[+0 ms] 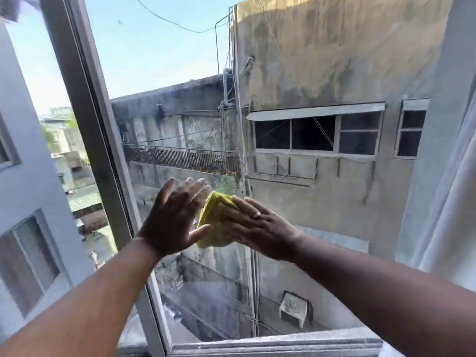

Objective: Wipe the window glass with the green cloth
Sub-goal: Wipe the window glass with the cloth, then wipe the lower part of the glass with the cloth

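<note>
Here, green cloth (pixel 214 221) under right grip (pixel 257 228), fingers flat, pressing it to window glass (pixel 180 73); left grip (pixel 172 217) spread just beside.

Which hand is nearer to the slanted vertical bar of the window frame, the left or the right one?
Left. The left hand is spread open just right of the frame bar; the right hand presses the green cloth farther to the right.

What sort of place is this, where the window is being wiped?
Probably an upper-floor room in a dense urban block: the window glass looks out on a stained concrete building close opposite, with a narrow yard far below.
</note>
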### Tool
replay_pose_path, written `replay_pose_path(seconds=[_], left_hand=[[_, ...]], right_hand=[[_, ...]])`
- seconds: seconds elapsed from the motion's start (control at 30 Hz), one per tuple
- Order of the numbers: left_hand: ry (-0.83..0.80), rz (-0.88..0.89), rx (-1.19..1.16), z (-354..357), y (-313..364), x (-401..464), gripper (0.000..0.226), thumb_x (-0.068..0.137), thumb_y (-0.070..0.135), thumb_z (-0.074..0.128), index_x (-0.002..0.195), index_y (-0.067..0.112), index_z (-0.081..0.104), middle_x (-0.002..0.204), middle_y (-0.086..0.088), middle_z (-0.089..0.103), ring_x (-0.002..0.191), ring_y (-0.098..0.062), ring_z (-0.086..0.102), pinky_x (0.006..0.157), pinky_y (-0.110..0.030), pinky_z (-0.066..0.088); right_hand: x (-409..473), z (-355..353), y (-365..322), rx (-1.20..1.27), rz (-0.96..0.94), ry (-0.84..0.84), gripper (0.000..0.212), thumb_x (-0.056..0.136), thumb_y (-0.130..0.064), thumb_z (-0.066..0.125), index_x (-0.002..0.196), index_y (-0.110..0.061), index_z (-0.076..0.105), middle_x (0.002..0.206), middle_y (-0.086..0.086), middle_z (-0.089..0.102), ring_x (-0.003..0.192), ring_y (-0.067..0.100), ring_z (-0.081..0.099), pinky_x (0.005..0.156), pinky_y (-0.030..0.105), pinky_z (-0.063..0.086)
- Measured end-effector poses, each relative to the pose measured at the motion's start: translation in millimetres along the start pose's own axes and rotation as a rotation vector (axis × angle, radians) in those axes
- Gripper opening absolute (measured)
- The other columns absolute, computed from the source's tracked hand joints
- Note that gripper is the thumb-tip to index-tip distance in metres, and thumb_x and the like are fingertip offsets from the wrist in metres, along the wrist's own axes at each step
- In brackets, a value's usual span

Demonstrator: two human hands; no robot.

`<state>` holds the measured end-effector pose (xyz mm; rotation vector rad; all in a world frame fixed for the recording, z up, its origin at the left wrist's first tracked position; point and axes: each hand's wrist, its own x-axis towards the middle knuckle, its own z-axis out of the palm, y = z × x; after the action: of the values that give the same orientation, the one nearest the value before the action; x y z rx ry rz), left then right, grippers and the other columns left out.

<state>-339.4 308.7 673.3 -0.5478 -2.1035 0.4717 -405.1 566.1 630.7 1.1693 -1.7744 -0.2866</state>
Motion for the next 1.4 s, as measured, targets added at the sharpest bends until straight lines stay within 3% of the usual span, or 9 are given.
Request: replay_pose_path(seconds=[0.13, 0.27, 0.43, 0.63, 0.8, 1.03, 1.17, 1.27, 1.4], left_hand=[[-0.106, -0.146, -0.001, -6.9, 22.7, 17.6, 0.079, 0.083, 0.071, 0.049, 0.117, 0.003, 0.068, 0.106, -0.017, 0.069, 0.090, -0.034, 0.064, 0.081, -0.044, 0.044], [-0.097, -0.186, -0.072, -13.5, 37.7, 33.3, 0.044, 0.081, 0.046, 0.078, 0.094, 0.004, 0.072, 0.081, -0.017, 0.070, 0.070, -0.036, 0.068, 0.067, -0.043, 0.052], [-0.203, -0.249, -0.474, -19.0, 30.1, 13.6, 0.014, 0.088, 0.011, 0.066, 0.100, 0.004, 0.071, 0.090, -0.015, 0.072, 0.081, -0.033, 0.068, 0.075, -0.042, 0.055], [-0.532, -0.569, -1.004, -25.2, 9.8, -96.4, 0.019, 0.086, -0.004, 0.062, 0.084, 0.015, 0.065, 0.070, 0.008, 0.058, 0.062, 0.003, 0.055, 0.059, -0.013, 0.045], [-0.675, -1.172, -1.379, 6.6, -0.3, -267.1, 0.004, 0.097, 0.020, 0.064, 0.099, 0.017, 0.065, 0.090, -0.010, 0.069, 0.082, -0.021, 0.066, 0.073, -0.037, 0.059], [-0.732, -1.937, -1.183, 52.1, 86.8, -561.0, 0.021, 0.101, 0.015, 0.057, 0.116, 0.002, 0.065, 0.108, -0.019, 0.069, 0.092, -0.021, 0.060, 0.070, -0.028, 0.047], [-0.643, -2.213, -1.057, 74.4, 116.7, -693.5, 0.017, 0.095, 0.008, 0.065, 0.110, 0.005, 0.070, 0.093, -0.006, 0.071, 0.079, -0.012, 0.062, 0.071, -0.024, 0.049], [-0.625, -2.300, -1.015, 100.8, 138.0, -765.0, 0.014, 0.092, 0.004, 0.066, 0.083, 0.014, 0.070, 0.061, 0.011, 0.069, 0.054, 0.001, 0.058, 0.052, -0.014, 0.045], [-0.591, -2.408, -0.888, 138.9, 166.1, -821.4, 0.023, 0.096, -0.003, 0.056, 0.115, -0.002, 0.068, 0.103, -0.014, 0.073, 0.095, -0.023, 0.068, 0.078, -0.026, 0.054]], right_hand=[[-8.2, -2.4, -7.3, 0.035, 0.306, 0.234, 0.071, 0.084, -0.063, 0.063, 0.139, -0.020, 0.046, 0.156, 0.017, 0.035, 0.135, 0.034, 0.045, 0.106, 0.046, 0.041], [-10.1, -18.2, -10.5, 0.037, 0.629, 0.094, 0.091, 0.067, -0.084, 0.055, 0.123, -0.013, 0.058, 0.112, 0.013, 0.064, 0.093, 0.031, 0.058, 0.077, 0.039, 0.036], [-23.5, -33.8, -21.0, 0.194, 0.710, -0.175, 0.030, 0.081, -0.043, 0.077, 0.096, -0.020, 0.066, 0.083, 0.004, 0.071, 0.071, 0.031, 0.066, 0.070, 0.037, 0.050], [-0.7, -37.2, -79.3, 0.791, 0.661, -0.509, 0.022, 0.073, -0.045, 0.069, 0.089, -0.028, 0.070, 0.092, 0.003, 0.059, 0.086, 0.027, 0.056, 0.079, 0.038, 0.051], [19.2, 25.8, -215.9, 1.416, 0.755, -0.896, 0.015, 0.085, -0.008, 0.070, 0.079, -0.018, 0.061, 0.073, -0.002, 0.059, 0.073, 0.018, 0.057, 0.063, 0.028, 0.047], [-8.9, 125.3, -493.8, 1.739, 1.051, -1.316, 0.014, 0.087, -0.003, 0.072, 0.093, -0.014, 0.067, 0.073, 0.002, 0.064, 0.055, 0.006, 0.061, 0.049, 0.019, 0.048], [-42.7, 175.1, -636.3, 1.763, 1.271, -1.467, 0.019, 0.089, 0.004, 0.065, 0.084, -0.014, 0.062, 0.077, 0.005, 0.060, 0.069, 0.016, 0.059, 0.063, 0.030, 0.051], [-67.4, 207.2, -712.6, 1.721, 1.347, -1.505, 0.024, 0.090, 0.006, 0.061, 0.079, -0.015, 0.059, 0.079, 0.008, 0.059, 0.070, 0.018, 0.058, 0.064, 0.033, 0.054], [-97.5, 238.6, -774.6, 1.547, 1.313, -1.489, 0.024, 0.089, 0.003, 0.062, 0.108, -0.011, 0.063, 0.111, 0.020, 0.067, 0.095, 0.033, 0.065, 0.092, 0.049, 0.057]])
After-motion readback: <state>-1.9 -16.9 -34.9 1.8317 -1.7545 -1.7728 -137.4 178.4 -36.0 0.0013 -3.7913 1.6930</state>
